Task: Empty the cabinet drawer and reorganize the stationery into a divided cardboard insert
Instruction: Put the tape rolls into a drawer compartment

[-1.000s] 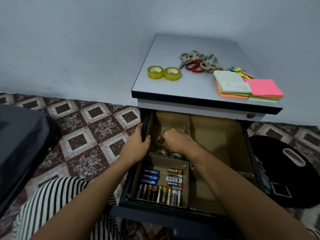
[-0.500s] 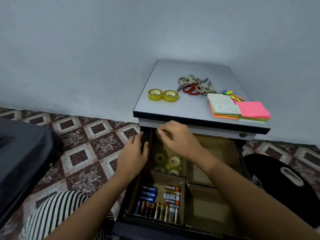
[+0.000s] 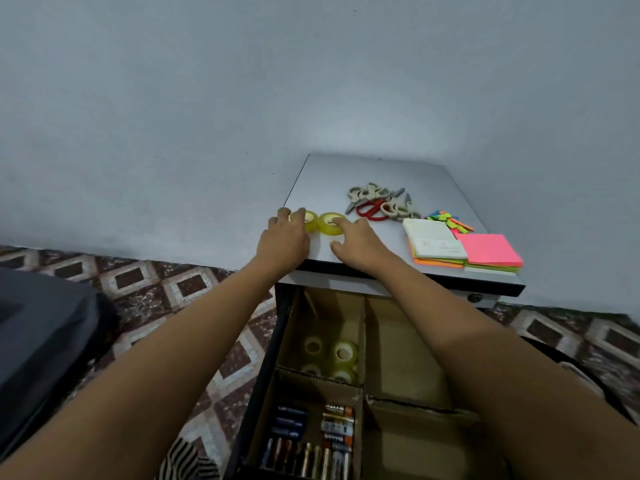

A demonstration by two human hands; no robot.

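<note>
I am viewing the cabinet [image 3: 363,168], its cardboard insert [image 3: 398,341] sitting in the open drawer below. My left hand [image 3: 285,242] and right hand [image 3: 360,242] are reaching across the top, grips apart, fingertips touching two yellow tape rolls [image 3: 309,221].

Matt brown cardboard insert [image 3: 398,344], glossy yellow tape rolls [image 3: 330,224], smooth grey laminate cabinet top [image 3: 374,171]
</note>
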